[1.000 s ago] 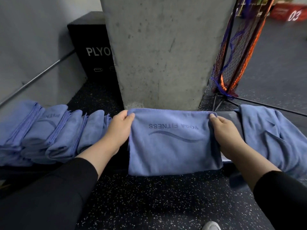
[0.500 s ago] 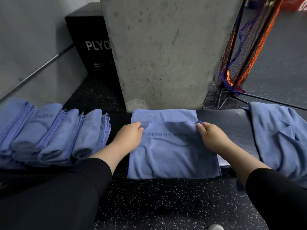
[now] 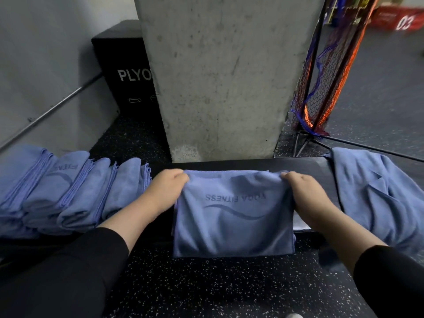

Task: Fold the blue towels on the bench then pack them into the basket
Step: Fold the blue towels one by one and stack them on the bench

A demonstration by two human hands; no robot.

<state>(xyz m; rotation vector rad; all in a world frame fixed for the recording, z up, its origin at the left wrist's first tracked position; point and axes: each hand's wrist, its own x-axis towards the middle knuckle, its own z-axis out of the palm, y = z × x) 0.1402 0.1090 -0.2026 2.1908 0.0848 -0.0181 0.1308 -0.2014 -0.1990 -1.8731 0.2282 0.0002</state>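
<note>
Folding underway: my left hand and right hand pinch the towel corners at twelve o'clock; next, I'd halve it.

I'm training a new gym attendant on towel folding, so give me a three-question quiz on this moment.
1. True or false: both hands grip the far corners of the printed towel.
2. Where does the row of folded towels lie?
A. Left of the left hand
B. Right of the right hand
C. On the floor
3. Fill in: the unfolded towel pile lies on the bench to the person's ____.

Key: 1. true. 2. A. 3. right.
</note>
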